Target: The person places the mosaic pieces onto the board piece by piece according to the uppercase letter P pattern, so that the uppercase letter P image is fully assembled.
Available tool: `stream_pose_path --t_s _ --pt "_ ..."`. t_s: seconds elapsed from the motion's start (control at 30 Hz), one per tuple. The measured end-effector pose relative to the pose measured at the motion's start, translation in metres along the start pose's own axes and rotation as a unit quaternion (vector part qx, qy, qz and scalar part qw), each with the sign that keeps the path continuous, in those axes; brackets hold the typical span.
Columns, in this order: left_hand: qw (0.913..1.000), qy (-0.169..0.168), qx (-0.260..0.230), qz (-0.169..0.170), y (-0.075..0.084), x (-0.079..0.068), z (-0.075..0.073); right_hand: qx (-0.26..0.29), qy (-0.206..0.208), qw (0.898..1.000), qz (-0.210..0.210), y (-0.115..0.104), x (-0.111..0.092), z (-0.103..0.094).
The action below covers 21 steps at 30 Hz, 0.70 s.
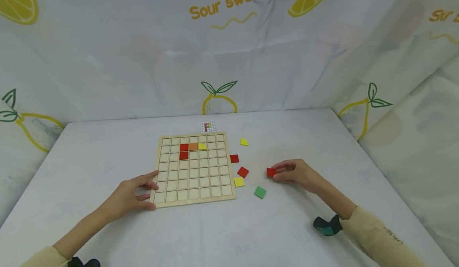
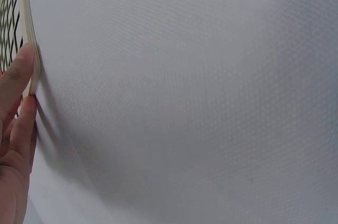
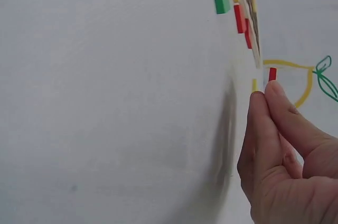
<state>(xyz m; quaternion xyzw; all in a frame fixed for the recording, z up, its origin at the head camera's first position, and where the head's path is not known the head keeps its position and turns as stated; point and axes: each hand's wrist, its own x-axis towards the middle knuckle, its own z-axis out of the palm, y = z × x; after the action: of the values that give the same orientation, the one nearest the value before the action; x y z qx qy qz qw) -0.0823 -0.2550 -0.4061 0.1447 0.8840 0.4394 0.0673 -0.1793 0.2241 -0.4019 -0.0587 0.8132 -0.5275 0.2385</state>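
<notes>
A square wooden grid board [image 1: 193, 205] lies flat on the white-covered table. Two red tiles [image 1: 184, 155], an orange tile [image 1: 193, 146] and a yellow quarter-round tile [image 1: 202, 146] sit in its upper cells. My left hand [image 1: 125, 197] rests against the board's left edge, fingertips and thumb spread near its lower left corner. To the right of the board, my right hand [image 1: 295, 174] pinches a red square tile [image 1: 271, 173] between thumb and fingers. In the right wrist view this red tile [image 3: 272, 74] sticks out past the fingertips.
Loose tiles lie right of the board: a yellow quarter-round [image 1: 244, 142], two red squares [image 1: 242, 172], a yellow square [image 1: 239, 182] and a green square [image 1: 260, 192]. A small printed pattern card [image 1: 207, 127] is behind the board. A lemon-print cloth [image 1: 143, 59] hangs behind the table.
</notes>
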Motion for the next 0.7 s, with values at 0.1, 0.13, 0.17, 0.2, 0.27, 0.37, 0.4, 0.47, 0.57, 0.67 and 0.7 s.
stream_pose_path --t_s 0.1,0.13,0.17,0.2,0.27,0.37,0.4,0.47,0.57,0.67,0.7 --pt "1.0 0.0 -0.004 -0.001 0.0 0.0 -0.001 0.023 0.016 0.999 0.02 -0.005 0.0 -0.003" --pt "1.0 0.0 -0.006 -0.001 -0.001 -0.001 -0.001 0.029 0.018 0.999 0.019 -0.006 0.001 -0.003" --pt "1.0 0.0 -0.006 -0.001 -0.001 -0.001 -0.001 0.033 0.018 0.999 0.017 -0.007 0.001 -0.004" --pt "1.0 0.001 -0.007 -0.001 -0.001 -0.001 -0.001 0.038 0.019 0.999 0.016 -0.008 0.001 -0.003" --pt "1.0 0.001 -0.009 0.0 -0.002 -0.001 -0.001 0.047 0.024 0.999 0.016 -0.01 0.003 -0.001" --pt "0.9999 0.001 -0.011 0.001 -0.004 -0.001 0.0 0.049 0.028 0.998 0.017 -0.014 0.006 0.004" --pt "0.9999 0.001 -0.012 0.002 -0.004 -0.001 0.0 0.05 0.029 0.998 0.019 -0.015 0.007 0.007" --pt "1.0 0.001 -0.009 0.001 -0.005 -0.001 0.0 0.052 0.026 0.998 0.02 -0.018 0.01 0.012" --pt "1.0 0.002 -0.005 0.001 -0.005 0.0 0.001 0.049 0.024 0.998 0.019 -0.024 0.015 0.019" --pt "1.0 0.004 0.002 -0.003 -0.005 0.0 0.001 0.042 0.022 0.999 0.018 -0.029 0.02 0.025" --pt "1.0 0.004 0.003 -0.004 -0.004 0.0 0.001 0.036 0.022 0.999 0.016 -0.031 0.022 0.027"
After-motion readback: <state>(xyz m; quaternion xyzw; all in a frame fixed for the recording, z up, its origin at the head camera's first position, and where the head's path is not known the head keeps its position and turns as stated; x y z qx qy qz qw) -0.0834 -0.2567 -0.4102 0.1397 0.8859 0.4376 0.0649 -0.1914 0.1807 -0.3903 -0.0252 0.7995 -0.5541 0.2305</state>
